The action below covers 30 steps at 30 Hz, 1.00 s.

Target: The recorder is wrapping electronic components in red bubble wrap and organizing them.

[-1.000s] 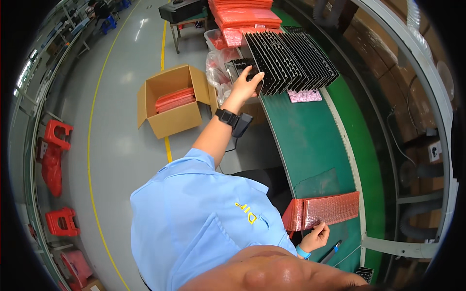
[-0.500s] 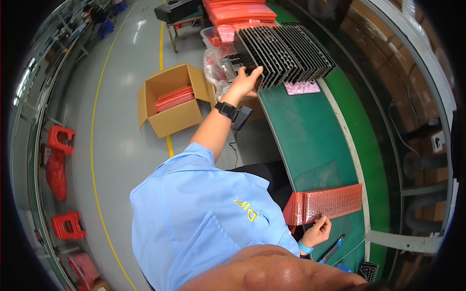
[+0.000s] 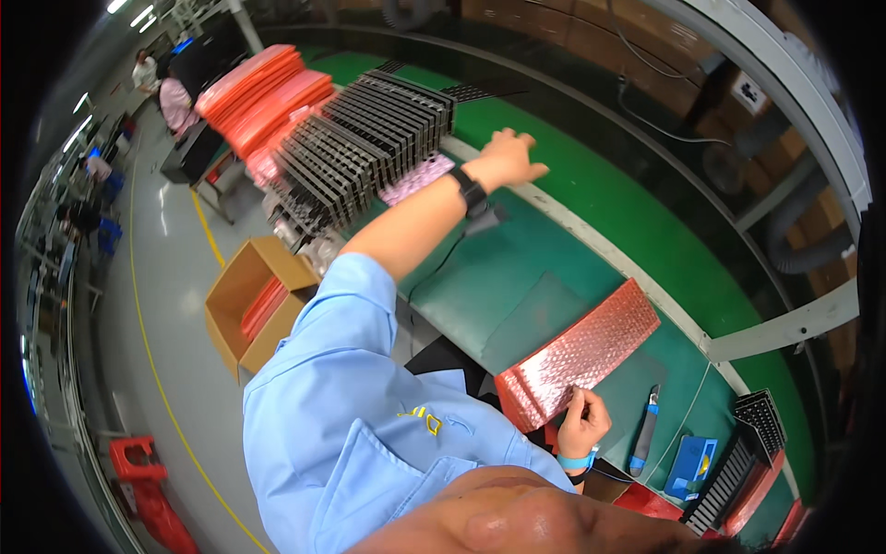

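Observation:
My left hand [image 3: 508, 159], a black watch on its wrist, is stretched out with fingers spread and nothing in it. It hovers over the pale rail [image 3: 572, 222] between the bench and the green belt. Left of it stands a row of black slotted plates [image 3: 369, 138] on edge, with a piece of pink bubble wrap [image 3: 415, 180] beside them. My right hand [image 3: 583, 423], wearing a blue wristband, pinches the near edge of a red bubble-wrap bag [image 3: 581, 355] lying on the green bench mat [image 3: 461, 295].
Red bags are stacked [image 3: 263, 97] beyond the plates. An open carton [image 3: 231, 300] holding red bags is on the floor at left. Right of my right hand lie a grey-handled cutter [image 3: 646, 432], a blue box [image 3: 690, 468] and a black slotted part [image 3: 724, 480].
My left hand has left the near side of the black plates and swung right to the rail, fingers spread. My view has turned right. My right hand stays at the bag.

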{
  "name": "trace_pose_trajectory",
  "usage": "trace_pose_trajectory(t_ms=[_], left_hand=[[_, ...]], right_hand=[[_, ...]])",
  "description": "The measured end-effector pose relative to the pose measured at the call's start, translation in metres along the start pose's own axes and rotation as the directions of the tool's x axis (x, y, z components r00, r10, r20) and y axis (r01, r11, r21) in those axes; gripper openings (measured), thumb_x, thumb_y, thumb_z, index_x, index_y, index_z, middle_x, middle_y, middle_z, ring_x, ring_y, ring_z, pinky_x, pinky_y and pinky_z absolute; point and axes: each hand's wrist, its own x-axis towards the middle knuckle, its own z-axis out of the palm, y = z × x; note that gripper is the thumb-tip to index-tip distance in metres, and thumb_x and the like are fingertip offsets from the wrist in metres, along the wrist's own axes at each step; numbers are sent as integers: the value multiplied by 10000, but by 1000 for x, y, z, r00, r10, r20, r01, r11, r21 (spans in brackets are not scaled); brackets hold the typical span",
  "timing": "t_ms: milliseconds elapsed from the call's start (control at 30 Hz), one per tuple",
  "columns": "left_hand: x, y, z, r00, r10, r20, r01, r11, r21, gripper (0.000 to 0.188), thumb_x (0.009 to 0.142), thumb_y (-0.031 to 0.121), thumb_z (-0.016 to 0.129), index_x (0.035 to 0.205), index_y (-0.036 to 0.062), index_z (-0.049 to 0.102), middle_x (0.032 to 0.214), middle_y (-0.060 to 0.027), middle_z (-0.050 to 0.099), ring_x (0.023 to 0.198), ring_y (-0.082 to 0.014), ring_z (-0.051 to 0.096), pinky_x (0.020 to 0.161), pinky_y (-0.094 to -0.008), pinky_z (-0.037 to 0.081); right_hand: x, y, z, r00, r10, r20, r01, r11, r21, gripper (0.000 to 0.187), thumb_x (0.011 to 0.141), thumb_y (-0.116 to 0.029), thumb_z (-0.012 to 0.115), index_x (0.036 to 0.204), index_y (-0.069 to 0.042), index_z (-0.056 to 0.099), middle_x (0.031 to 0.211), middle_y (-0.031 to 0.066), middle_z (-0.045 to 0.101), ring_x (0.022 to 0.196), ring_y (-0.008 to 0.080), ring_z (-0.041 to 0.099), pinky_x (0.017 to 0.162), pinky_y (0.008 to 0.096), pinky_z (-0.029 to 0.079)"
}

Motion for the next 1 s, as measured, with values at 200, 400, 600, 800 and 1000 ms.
trace_pose_trajectory(t_ms=[200, 400, 600, 800, 1000], left_hand=[[165, -64, 87, 696, -648, -309, 716, 663, 220, 716, 819, 519, 652, 1346, 67, 477, 1433, -221, 381, 1332, -379, 362, 1093, -459, 320], [248, -218, 81, -150, -744, -651, 894, 180, -411, 717, 818, 549, 617, 1346, 86, 476, 1379, -180, 448, 1312, -365, 390, 1082, -415, 322], [201, -99, 53, 642, -747, -173, 765, 609, 212, 913, 696, 644, 715, 1376, 94, 456, 1444, -171, 404, 1325, -334, 406, 1051, -470, 372], [222, -162, 52, 845, -535, -8, 515, 809, 284, 999, 649, 622, 773, 1417, 99, 406, 1405, -172, 486, 1251, -316, 514, 1020, -427, 424], [175, -53, 44, 882, -470, -25, 467, 870, 158, 747, 653, 541, 791, 1190, 45, 633, 1211, -175, 635, 1114, -286, 621, 905, -369, 515]], right_hand=[[5, -2, 2, 994, 109, -23, -109, 994, 21, 47, 854, -21, 651, 833, 19, 664, 682, 83, 627, 565, 122, 546, 516, 267, 410], [10, 13, 0, 991, 93, 97, -100, 993, 63, 23, 843, -12, 649, 846, 0, 669, 691, 106, 635, 579, 178, 574, 543, 289, 431], [8, 7, 2, 990, 136, 31, -133, 987, -93, 27, 833, -25, 661, 852, -9, 672, 709, 122, 645, 596, 226, 586, 563, 312, 444], [10, 9, -1, 986, 147, 82, -140, 986, -88, 36, 841, -39, 656, 851, -10, 672, 714, 128, 647, 601, 233, 588, 566, 321, 445], [3, 19, -5, 985, 141, 95, -138, 990, -43, 73, 860, -56, 640, 863, 12, 666, 726, 138, 646, 601, 234, 582, 572, 322, 447]])
